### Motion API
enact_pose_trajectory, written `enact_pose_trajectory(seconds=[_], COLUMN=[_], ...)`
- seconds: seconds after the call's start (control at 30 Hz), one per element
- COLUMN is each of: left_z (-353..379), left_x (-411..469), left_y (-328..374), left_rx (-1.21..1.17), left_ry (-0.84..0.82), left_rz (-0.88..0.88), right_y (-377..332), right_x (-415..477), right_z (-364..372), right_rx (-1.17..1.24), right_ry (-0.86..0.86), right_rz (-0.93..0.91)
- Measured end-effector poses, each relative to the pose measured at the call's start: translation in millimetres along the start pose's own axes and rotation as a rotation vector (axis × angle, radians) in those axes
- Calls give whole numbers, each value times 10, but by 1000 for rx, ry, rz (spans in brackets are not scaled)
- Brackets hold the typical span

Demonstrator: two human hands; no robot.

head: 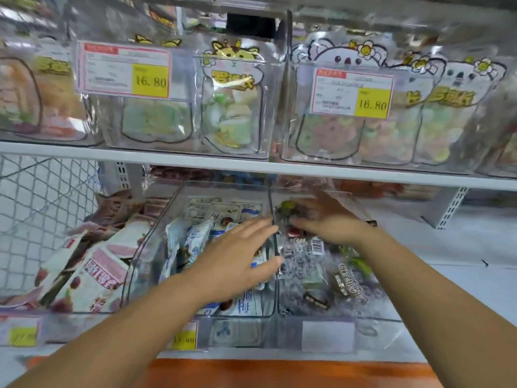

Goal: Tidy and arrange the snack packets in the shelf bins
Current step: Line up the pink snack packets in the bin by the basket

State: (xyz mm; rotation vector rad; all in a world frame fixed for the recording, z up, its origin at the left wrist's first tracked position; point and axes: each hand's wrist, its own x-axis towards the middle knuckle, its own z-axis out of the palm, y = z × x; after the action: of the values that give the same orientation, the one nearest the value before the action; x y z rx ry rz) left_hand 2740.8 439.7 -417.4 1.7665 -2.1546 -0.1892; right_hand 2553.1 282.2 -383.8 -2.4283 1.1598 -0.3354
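On the lower shelf stand clear plastic bins. The middle bin holds white and blue snack packets. The right bin holds clear packets with dark and green sweets. My left hand hovers over the middle bin with fingers straight, its fingertips at the wall between the two bins. My right hand reaches into the back of the right bin, palm down, fingers spread on the clear packets there. Whether it grips one is hidden.
Pink and white packets lie loose in the left bin beside a wire mesh panel. The upper shelf carries clear bins of candy bags with yellow 16.80 price tags. An orange strip runs below.
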Motion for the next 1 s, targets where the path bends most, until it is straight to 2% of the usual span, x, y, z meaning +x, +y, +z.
enact_pose_trajectory(seconds=[0.17,0.33,0.4,0.5,0.57,0.7,0.8,0.9,1.0], left_z=[-4,-10,-24,-46,-61,-103,-117,-120,-126], left_x=[-5,12,14,-2,-13,-12,-16,-14,8], left_y=[-20,-28,-34,-40,-27,9,10,2,-5], left_rx=[-16,-20,-23,-17,-15,-24,-56,-90,-119], left_ry=[-16,-37,-42,-71,-91,-105,-105,-105,-110], left_rz=[23,32,35,35,29,11,5,-2,-21], right_y=[4,-104,-221,-320,-342,-187,-61,-52,-67], right_x=[-36,-338,-347,-163,-14,203,273,212,63], right_z=[-100,-425,-522,-450,-306,-100,-55,-28,-94], right_rx=[-374,-622,-560,-286,-208,-370,-355,-400,-183], right_ry=[-70,-305,-254,-30,-79,-248,-181,-112,35], right_rz=[3,243,229,89,48,182,210,144,48])
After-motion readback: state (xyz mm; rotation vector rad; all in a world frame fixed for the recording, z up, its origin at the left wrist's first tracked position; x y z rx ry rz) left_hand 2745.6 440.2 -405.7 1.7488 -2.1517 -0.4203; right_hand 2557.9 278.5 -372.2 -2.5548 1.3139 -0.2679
